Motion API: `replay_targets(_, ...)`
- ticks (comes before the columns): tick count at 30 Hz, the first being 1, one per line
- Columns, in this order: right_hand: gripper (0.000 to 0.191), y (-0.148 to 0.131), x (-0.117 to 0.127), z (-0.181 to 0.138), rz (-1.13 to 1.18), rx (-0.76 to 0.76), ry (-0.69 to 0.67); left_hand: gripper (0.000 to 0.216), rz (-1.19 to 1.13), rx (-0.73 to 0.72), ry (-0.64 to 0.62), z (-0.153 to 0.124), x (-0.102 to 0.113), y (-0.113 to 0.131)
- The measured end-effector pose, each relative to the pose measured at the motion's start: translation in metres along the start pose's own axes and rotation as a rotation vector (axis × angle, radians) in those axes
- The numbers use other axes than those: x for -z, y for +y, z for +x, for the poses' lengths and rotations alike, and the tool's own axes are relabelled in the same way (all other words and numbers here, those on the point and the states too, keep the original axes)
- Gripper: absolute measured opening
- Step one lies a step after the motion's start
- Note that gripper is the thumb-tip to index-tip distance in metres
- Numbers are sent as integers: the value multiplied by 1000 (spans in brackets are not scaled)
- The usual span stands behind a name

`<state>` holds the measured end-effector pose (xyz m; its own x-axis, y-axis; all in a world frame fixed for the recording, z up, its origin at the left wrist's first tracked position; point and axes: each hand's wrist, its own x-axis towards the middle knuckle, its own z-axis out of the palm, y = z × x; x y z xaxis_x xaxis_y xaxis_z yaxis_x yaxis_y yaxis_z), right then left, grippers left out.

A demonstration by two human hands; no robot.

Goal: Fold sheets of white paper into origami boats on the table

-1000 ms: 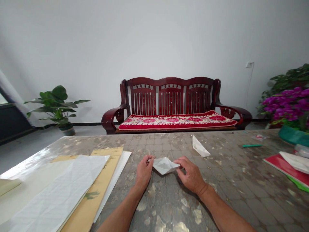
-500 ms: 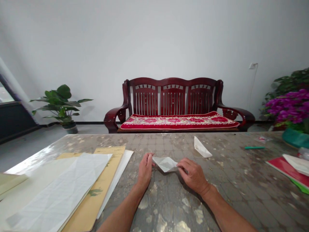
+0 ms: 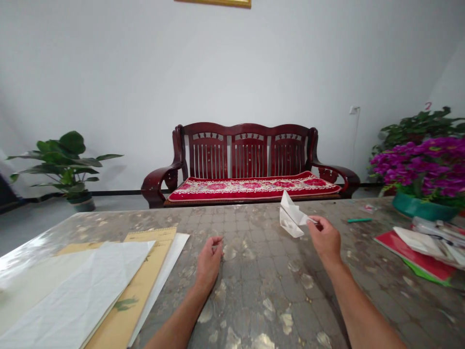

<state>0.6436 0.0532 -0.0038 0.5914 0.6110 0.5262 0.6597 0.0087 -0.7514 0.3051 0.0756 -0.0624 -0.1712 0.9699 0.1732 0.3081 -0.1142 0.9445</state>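
My right hand (image 3: pixel 326 241) pinches the near end of a folded white paper boat (image 3: pixel 296 213) between thumb and fingers, over the right middle of the table. Just below and behind it sits a second white paper boat (image 3: pixel 289 228), partly covered by the held one. Whether the two boats touch, I cannot tell. My left hand (image 3: pixel 210 257) rests at the table's middle with fingers loosely bent and apart, holding nothing.
On the left, white paper sheets (image 3: pixel 109 276) lie over a tan pad (image 3: pixel 145 266). A green pen (image 3: pixel 359 220), a red booklet (image 3: pixel 395 247) and a teal pot (image 3: pixel 417 207) of purple flowers stand right. A wooden bench (image 3: pixel 250 150) is beyond the table.
My left hand has let go of the paper boat. My right hand has carried it to the right and away from me, beside the second boat. The view has turned slightly right.
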Motion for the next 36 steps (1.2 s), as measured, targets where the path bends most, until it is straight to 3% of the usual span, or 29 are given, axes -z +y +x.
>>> replay_targets(7, 34, 33, 10, 14, -355, -175, -34, 31, 120, -67, -7, -6, 2, 5)
replay_targets(16, 32, 47, -6, 0, -553, -25, -182, 29, 168, -57, -45, -8, 0, 5)
replay_targets(23, 33, 55, -6, -3, -520, 7, -163, 19, 289, -143, -125, -8, -7, 7)
replay_targets(27, 32, 57, -7, -4, -522, 5, -162, 18, 319, -289, -213, -8, -33, 19)
replay_targets(32, 32, 58, -9, -5, -516, 18, -156, 34, 310, -460, -327, -8, -95, 53)
replay_targets(36, 31, 61, -10, -5, -509, 48, -139, 48, 391, -493, -431, -9, -140, 76)
